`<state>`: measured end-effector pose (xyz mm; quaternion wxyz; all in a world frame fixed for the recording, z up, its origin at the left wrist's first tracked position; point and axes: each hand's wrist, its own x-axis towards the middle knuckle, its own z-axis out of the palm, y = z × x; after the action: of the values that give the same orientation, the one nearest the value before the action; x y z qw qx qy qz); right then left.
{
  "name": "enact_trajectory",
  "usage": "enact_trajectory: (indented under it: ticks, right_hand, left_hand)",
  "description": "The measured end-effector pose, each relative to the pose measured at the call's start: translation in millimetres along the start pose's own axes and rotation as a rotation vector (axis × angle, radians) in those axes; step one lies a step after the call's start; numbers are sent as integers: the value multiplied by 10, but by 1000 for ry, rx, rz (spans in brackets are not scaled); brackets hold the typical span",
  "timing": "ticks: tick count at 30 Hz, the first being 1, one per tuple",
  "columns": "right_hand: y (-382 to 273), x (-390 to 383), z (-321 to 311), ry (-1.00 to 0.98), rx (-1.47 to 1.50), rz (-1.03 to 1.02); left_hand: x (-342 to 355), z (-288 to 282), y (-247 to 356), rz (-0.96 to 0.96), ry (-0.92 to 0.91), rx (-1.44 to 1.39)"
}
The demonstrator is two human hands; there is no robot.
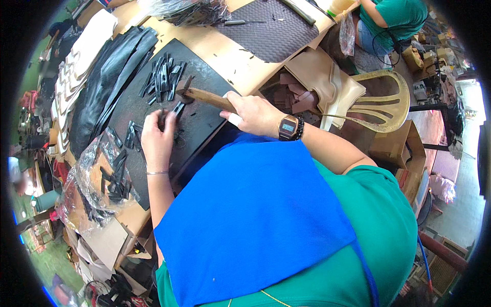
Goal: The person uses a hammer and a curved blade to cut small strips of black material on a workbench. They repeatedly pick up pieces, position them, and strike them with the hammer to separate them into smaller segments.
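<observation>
My right hand [252,115] is wrapped round the wooden handle of a hammer [207,98], its dark head over the board. One fingertip of that hand carries a white wrap. Low on the black board [204,71], my left hand [158,134] has its fingers closed on a small black strip [178,107] just below the hammer head. The fingertips are slightly blurred. Beyond the hammer lies a pile of similar black strips [164,77]. More black strips [134,134] rest left of my left hand.
Black sheets [110,82] and cream pieces [82,66] are stacked at the left. A clear plastic bag [92,176] with black strips lies near the board. A textured dark mat [271,30] bears a thin tool [244,22]. Right stands a plastic chair [394,97]; another person [394,20] sits beyond.
</observation>
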<state>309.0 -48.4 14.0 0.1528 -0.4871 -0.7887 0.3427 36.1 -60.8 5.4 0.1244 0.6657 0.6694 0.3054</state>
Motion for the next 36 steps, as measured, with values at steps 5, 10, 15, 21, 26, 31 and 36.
enact_trajectory:
  ticks: [5, 10, 15, 21, 26, 31, 36]
  right_hand:
    - [176, -170, -25, 53, -27, -19]
    - [294, -217, -55, 38, -41, 31]
    - [285, -187, -44, 31, -15, 16]
    - [251, -181, 0, 67, 83, 15]
    - [252, -117, 37, 82, 127, -17]
    - [239, -45, 51, 51, 92, -16]
    - [273, -84, 56, 45, 23, 33]
  left_hand:
    - [-110, -10, 28, 12, -21, 86]
    - [167, -46, 4, 109, 101, 39]
    - [540, -148, -81, 72, 270, 142]
    - [45, -618, -442, -324, 28, 323]
    - [-395, -754, -560, -424, 75, 220]
    - [-596, -715, -897, -432, 167, 9]
    - [-513, -774, -585, -441, 79, 195]
